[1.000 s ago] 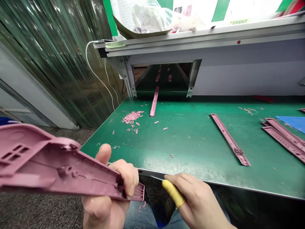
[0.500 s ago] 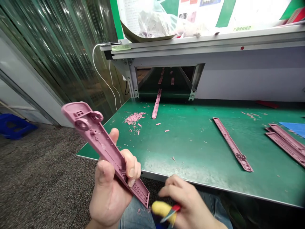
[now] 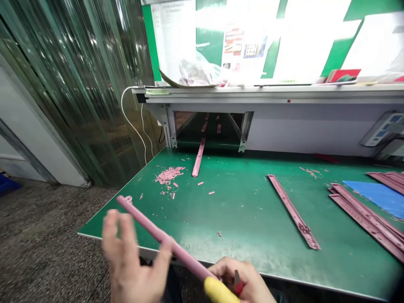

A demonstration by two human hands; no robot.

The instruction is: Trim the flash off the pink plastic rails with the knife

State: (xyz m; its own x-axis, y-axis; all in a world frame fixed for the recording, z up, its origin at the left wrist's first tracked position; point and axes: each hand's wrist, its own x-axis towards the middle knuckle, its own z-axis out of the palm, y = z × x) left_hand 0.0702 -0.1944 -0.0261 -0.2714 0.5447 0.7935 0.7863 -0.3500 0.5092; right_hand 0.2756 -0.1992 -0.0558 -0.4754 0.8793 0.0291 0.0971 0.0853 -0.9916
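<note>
A long pink molded plastic part (image 3: 175,248) is held at a slant over the table's front edge, its smooth narrow side facing me. My right hand (image 3: 243,273) grips its lower end and also keeps a small red-handled blade (image 3: 237,282), probably a trimming knife, in its fingers. A yellow cover (image 3: 219,290) sits on that hand's thumb. Beside the part, my left hand (image 3: 135,261) is open, fingers spread and blurred, its thumb at or against the part. A similar pink part (image 3: 293,210) lies alone on the green table (image 3: 227,214).
At left lies a heap of pink trimmings (image 3: 168,174). Another pink part (image 3: 198,158) reaches out of the conveyor opening (image 3: 214,143). Several pink parts (image 3: 369,223) are stacked at right by a blue sheet (image 3: 377,195). A shelf (image 3: 268,94) spans the back.
My left hand has loosened its grip and spread its fingers. The pink part has turned edge-on and lowered, its end now in my right hand. The view has tilted up and shifted right.
</note>
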